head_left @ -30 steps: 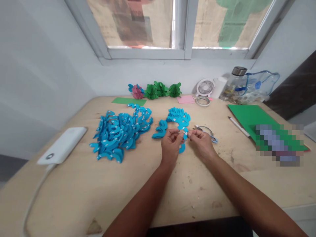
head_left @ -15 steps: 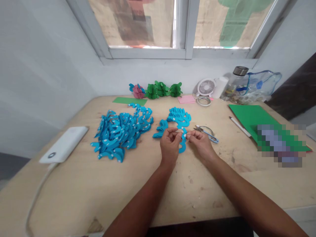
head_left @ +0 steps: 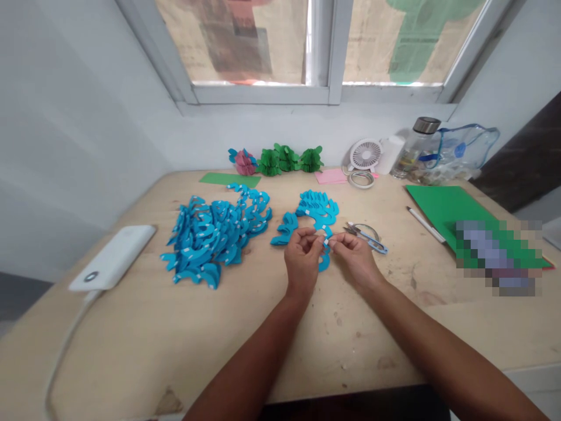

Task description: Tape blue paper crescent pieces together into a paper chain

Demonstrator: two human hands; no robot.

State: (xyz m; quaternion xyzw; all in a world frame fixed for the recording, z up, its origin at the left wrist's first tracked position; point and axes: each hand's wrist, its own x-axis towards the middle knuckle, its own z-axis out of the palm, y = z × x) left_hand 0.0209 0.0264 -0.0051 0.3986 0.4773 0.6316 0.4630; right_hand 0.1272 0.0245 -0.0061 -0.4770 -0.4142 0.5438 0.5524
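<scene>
Between my two hands is a scalloped blue paper cutout (head_left: 325,263) bearing small white tape squares. My left hand (head_left: 302,257) pinches it from the left, fingers curled. The thumb and finger of my right hand (head_left: 354,255) close on a white tape piece (head_left: 326,240) at its right edge. Just beyond lies a fanned stack of blue cutouts (head_left: 319,206), and folded blue pieces (head_left: 284,229) sit left of it. A large heap of blue cutouts with white squares (head_left: 210,234) spreads farther left. Blue-handled thread snips (head_left: 372,241) lie beside my right hand, overlapping a ring-shaped roll.
A white power bank (head_left: 114,257) with a cable lies left. Along the back are green paper ornaments (head_left: 287,159), a pink one (head_left: 244,162), a small fan (head_left: 366,155), a tape roll (head_left: 361,179) and a bottle (head_left: 416,146). Right are a pen (head_left: 425,224) and green sheets (head_left: 447,204).
My right fingertips have shifted slightly left, closer to my left thumb at the tape piece. The other things lie as before.
</scene>
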